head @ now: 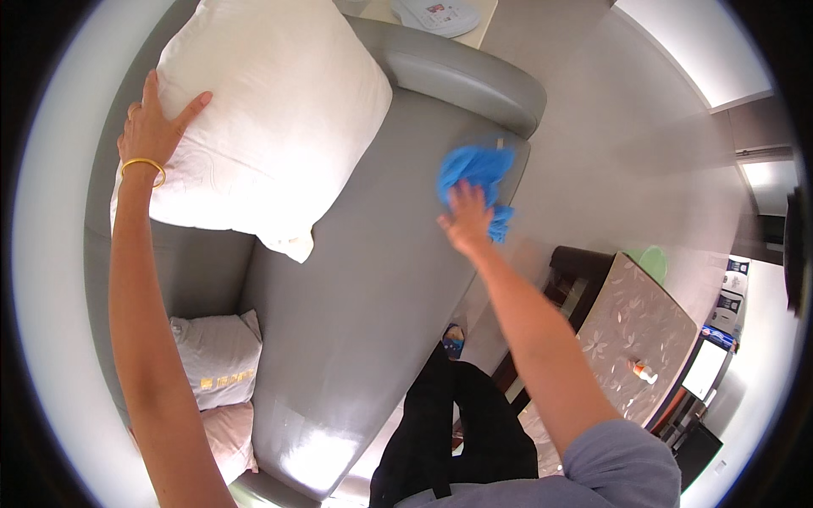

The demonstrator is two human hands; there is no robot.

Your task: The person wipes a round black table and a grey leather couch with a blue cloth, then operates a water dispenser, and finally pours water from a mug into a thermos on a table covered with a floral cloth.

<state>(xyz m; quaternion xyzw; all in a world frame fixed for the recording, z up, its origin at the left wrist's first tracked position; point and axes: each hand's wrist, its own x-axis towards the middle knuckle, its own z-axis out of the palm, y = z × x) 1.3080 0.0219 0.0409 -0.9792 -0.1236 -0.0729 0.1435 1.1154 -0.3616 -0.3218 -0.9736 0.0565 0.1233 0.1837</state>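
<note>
My left hand point(149, 130), with a gold bangle at the wrist, rests on the left edge of a large white cushion point(273, 114). That cushion leans on the backrest of a grey sofa point(356, 273), near its far armrest. Over at the seat's front edge, my right hand point(469, 216) lies on a crumpled blue cloth point(476, 168), pressing it to the seat near the far armrest. The hand and cloth are slightly blurred, and the palm's underside is hidden.
A grey cushion point(219, 359) and a pink cushion point(228, 438) lie at the sofa's near end. To the right stands a coffee table point(635, 330) with a patterned top and a small bottle point(644, 371). A green round object point(653, 265) is beyond it. The far armrest point(463, 70) borders a side table.
</note>
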